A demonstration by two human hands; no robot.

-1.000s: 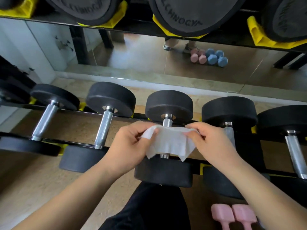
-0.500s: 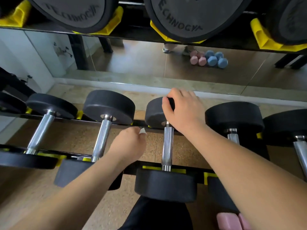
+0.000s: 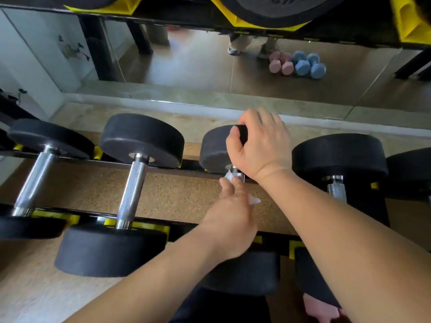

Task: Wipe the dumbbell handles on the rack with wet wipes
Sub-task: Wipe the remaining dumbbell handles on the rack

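Note:
Black dumbbells with chrome handles lie side by side on a black and yellow rack (image 3: 151, 226). My right hand (image 3: 260, 145) grips the far head of the third dumbbell (image 3: 213, 151). My left hand (image 3: 233, 214) is wrapped around that dumbbell's handle (image 3: 237, 175) with a white wet wipe (image 3: 254, 201) inside the grip; only small bits of the wipe stick out. Most of the handle is hidden under my hand. The near head (image 3: 251, 273) sits below my wrist.
Two dumbbells (image 3: 130, 183) lie to the left and two more (image 3: 338, 159) to the right. An upper shelf with large black dumbbells (image 3: 268, 10) hangs overhead. A mirror behind shows small pink and blue dumbbells (image 3: 296, 64). A pink dumbbell (image 3: 321, 308) lies on the floor.
My left hand moved right from beside the handle and closed on it with the wipe. My right hand stayed on the far head. The camera has moved closer.

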